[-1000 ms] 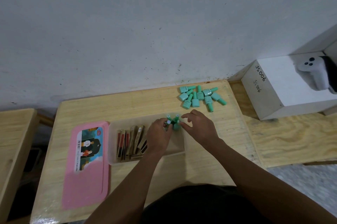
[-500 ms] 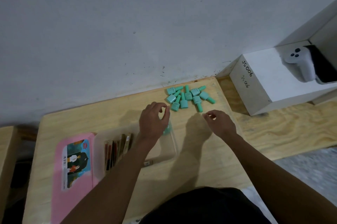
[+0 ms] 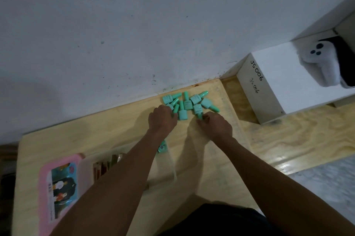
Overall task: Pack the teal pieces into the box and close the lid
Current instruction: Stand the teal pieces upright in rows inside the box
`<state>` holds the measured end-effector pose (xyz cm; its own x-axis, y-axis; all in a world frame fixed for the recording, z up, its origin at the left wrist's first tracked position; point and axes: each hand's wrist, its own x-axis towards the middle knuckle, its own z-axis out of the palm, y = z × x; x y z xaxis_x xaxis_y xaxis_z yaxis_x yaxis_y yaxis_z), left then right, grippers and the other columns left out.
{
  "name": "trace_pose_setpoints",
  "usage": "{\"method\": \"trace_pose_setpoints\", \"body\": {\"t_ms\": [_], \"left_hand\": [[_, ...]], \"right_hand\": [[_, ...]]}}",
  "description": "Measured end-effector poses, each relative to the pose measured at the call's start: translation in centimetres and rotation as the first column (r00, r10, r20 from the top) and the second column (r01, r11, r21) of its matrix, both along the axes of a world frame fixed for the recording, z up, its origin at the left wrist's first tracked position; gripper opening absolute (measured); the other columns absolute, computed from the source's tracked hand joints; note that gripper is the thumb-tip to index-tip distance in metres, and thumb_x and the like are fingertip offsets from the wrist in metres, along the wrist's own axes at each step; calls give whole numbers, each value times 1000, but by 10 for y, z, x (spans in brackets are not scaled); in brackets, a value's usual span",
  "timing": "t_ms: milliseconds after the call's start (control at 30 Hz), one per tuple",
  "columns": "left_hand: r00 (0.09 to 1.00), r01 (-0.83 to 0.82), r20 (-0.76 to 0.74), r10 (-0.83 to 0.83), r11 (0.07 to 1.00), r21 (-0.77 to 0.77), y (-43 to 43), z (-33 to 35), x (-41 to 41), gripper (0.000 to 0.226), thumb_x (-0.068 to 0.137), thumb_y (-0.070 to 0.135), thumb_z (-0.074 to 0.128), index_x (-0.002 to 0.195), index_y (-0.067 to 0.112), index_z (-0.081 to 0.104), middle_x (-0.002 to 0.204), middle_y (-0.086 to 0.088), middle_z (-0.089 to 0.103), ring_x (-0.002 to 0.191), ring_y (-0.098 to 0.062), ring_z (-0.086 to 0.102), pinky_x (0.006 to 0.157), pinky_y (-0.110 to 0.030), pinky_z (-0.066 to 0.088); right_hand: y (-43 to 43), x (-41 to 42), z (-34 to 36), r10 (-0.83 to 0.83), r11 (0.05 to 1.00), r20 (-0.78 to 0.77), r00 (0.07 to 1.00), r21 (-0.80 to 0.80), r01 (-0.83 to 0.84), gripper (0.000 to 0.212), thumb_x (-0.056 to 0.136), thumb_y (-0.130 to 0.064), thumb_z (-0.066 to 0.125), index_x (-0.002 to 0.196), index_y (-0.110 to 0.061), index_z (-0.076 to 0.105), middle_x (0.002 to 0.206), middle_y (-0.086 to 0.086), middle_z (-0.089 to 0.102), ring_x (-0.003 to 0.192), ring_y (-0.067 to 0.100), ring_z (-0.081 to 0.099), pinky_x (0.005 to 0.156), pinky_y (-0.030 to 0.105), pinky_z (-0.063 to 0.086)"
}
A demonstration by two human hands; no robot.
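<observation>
Head view: two hands (image 3: 162, 120) (image 3: 216, 125) touch about nine loose teal pieces (image 3: 187, 102).

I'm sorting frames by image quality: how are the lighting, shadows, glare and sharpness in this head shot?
Head view: dim overall, with both forearms dark; the left hand and right hand cast soft shadows on the wooden table; a bright glare patch sits on the floor board at right; the white box looks overexposed; the clear box is smeared; straight edges bow from the wide lens.
</observation>
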<state>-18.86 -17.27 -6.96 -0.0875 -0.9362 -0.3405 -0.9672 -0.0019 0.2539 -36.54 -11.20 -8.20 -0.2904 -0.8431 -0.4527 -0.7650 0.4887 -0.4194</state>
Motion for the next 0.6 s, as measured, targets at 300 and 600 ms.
{"method": "trace_pose_setpoints", "body": {"t_ms": [300, 600], "left_hand": [[990, -142, -10, 143, 988, 61, -6, -13, -18, 32, 88, 40, 57, 102, 14, 68, 104, -7, 68, 99, -29, 63, 79, -37, 49], [957, -148, -226, 179, 978, 146, -2, 1, -8, 21, 82, 34, 61, 74, 15, 62, 77, -2, 63, 80, -26, 63, 58, -27, 40]], "right_hand": [[-1, -8, -2, -109, 994, 87, 990, 24, 108, 33, 91, -48, 56, 107, -23, 69, 94, -2, 70, 83, 16, 64, 71, 34, 53], [10, -18, 12, -307, 900, 413, 857, -167, 403, 28, 89, -27, 67, 111, -11, 72, 101, 4, 72, 86, 10, 63, 83, 32, 55]]}}
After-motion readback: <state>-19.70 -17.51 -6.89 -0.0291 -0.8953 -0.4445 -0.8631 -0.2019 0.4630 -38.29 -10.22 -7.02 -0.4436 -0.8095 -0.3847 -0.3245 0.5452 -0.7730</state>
